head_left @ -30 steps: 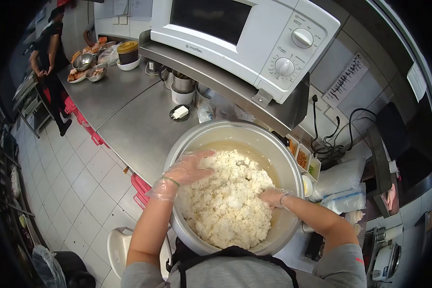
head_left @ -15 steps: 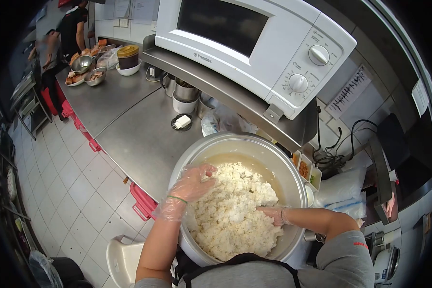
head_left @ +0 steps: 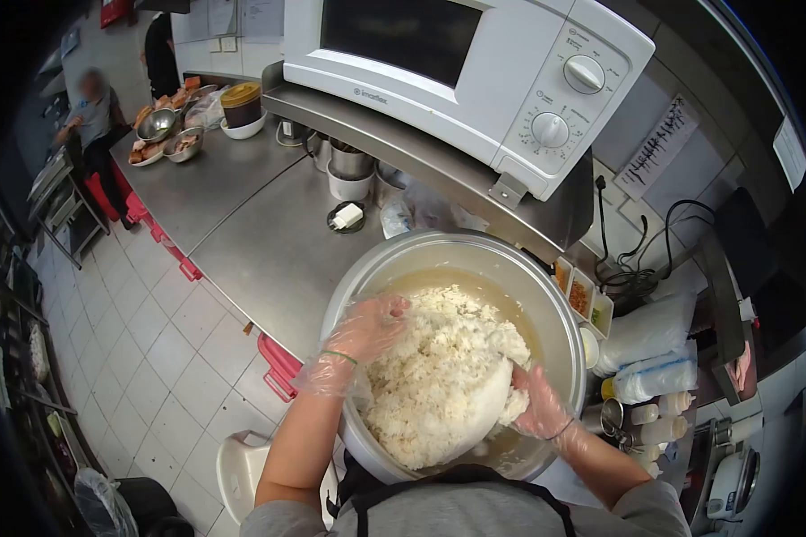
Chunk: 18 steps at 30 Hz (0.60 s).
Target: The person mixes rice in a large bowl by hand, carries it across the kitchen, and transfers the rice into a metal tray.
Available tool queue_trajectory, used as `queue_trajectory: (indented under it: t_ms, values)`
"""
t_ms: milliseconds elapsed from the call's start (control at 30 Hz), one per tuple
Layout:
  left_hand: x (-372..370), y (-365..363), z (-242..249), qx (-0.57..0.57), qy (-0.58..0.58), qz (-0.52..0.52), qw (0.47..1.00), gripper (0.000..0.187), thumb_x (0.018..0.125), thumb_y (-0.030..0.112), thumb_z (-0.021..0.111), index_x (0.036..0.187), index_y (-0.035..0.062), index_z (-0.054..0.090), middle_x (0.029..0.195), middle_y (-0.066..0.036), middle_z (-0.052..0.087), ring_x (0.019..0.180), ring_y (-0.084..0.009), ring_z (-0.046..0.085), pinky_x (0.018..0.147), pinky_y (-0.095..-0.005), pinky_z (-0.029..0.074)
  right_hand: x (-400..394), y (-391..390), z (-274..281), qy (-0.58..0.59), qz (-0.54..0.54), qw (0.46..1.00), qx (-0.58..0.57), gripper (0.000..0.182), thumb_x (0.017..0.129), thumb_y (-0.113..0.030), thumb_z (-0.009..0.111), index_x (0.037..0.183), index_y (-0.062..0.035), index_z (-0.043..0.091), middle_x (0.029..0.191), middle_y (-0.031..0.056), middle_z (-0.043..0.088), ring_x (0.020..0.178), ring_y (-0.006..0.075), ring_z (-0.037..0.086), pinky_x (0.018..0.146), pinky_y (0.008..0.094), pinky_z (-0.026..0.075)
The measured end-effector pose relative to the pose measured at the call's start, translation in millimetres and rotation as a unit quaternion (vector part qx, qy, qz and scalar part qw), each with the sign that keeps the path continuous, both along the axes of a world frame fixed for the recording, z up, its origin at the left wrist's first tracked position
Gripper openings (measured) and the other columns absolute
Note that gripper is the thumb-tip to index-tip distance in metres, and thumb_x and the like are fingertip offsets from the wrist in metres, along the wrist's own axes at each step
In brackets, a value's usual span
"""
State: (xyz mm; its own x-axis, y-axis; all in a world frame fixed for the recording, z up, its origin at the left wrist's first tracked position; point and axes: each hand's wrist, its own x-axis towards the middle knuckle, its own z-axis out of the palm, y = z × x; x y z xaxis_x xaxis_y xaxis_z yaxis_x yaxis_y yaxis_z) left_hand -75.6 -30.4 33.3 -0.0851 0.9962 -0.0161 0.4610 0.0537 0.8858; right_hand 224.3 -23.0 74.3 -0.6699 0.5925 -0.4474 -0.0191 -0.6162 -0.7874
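Note:
A large mound of cooked white rice [head_left: 434, 376] lies in a wide round pot [head_left: 568, 349] with a metal rim. Cloudy, yellowish liquid shows along the pot's far and right sides. Both my hands wear clear plastic gloves. My left hand [head_left: 367, 329] lies against the rice's upper left side, fingers bent and slightly apart, a band around the wrist. On the right, my right hand [head_left: 544, 407] grips the edge of the rice, its fingers partly hidden by clumps. A smooth, curved white face of the mound is turned toward that hand.
A white oven [head_left: 475, 80] stands on a steel shelf [head_left: 403, 148] beyond the pot. On the steel counter [head_left: 251, 233] are a white block on a dark dish [head_left: 346, 217] and several bowls. Condiment trays [head_left: 585, 300] and bottles [head_left: 658, 421] sit right. Another person [head_left: 98, 125] is far left.
My right hand has come out of the rice and moved down to its right edge, exposing the smooth white side. My left hand stays near the rice's upper left. The view has shifted slightly.

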Motion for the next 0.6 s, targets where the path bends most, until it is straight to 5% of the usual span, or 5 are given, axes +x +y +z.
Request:
queue_trajectory:
  t_ms: [100,167,267,400,600]
  values:
    - [2,1,1,-0.001,0.005,0.01,1.0,0.035,0.08,0.023,0.062,0.109,0.0036,0.06,0.098,-0.012,0.064,0.089,-0.0229,0.06,0.08,-0.0333,0.046,-24,-9,-7,-0.128,0.067,0.942,0.304,0.105,0.074,-0.041,0.072,0.141,0.0051,0.006,0.141,0.0255,0.025,0.131,0.0333,0.029,0.109,0.0431,0.026]
    - [3,-2,4,0.007,0.011,0.017,1.0,0.035,0.081,0.023,0.062,0.109,0.0031,0.059,0.097,-0.012,0.064,0.088,-0.0228,0.06,0.08,-0.0332,0.047,-44,-13,-2,-0.251,0.122,0.803,0.526,0.106,0.071,-0.038,0.073,0.139,0.0092,0.008,0.137,0.0323,0.025,0.13,0.0381,0.03,0.109,0.0439,0.026]
    - [5,-1,3,0.022,0.005,0.02,1.0,0.035,0.081,0.023,0.061,0.109,0.002,0.059,0.097,-0.012,0.064,0.088,-0.0231,0.06,0.08,-0.0335,0.046,-76,-6,2,-0.344,0.194,0.694,0.601,0.109,0.066,-0.039,0.074,0.136,0.0139,0.01,0.129,0.0368,0.031,0.123,0.0446,0.034,0.105,0.0456,0.03]
    - [4,4,0,-0.002,0.002,0.035,0.999,0.038,0.082,0.026,0.062,0.111,0.0009,0.059,0.1,-0.014,0.064,0.091,-0.024,0.061,0.082,-0.0342,0.046,-118,2,20,-0.405,0.292,0.665,0.555,0.11,0.06,-0.036,0.075,0.136,0.0127,0.013,0.117,0.0327,0.039,0.107,0.0456,0.046,0.093,0.0442,0.04]
    - [6,0,19,-0.068,0.019,-0.045,0.996,0.053,0.082,0.037,0.063,0.121,0.0041,0.052,0.109,-0.02,0.06,0.106,-0.03,0.057,0.09,-0.0368,0.043,-129,41,-19,-0.39,0.332,0.643,0.57,0.105,0.055,-0.033,0.078,0.133,0.011,0.022,0.114,0.0317,0.043,0.107,0.0423,0.049,0.09,0.0431,0.044]
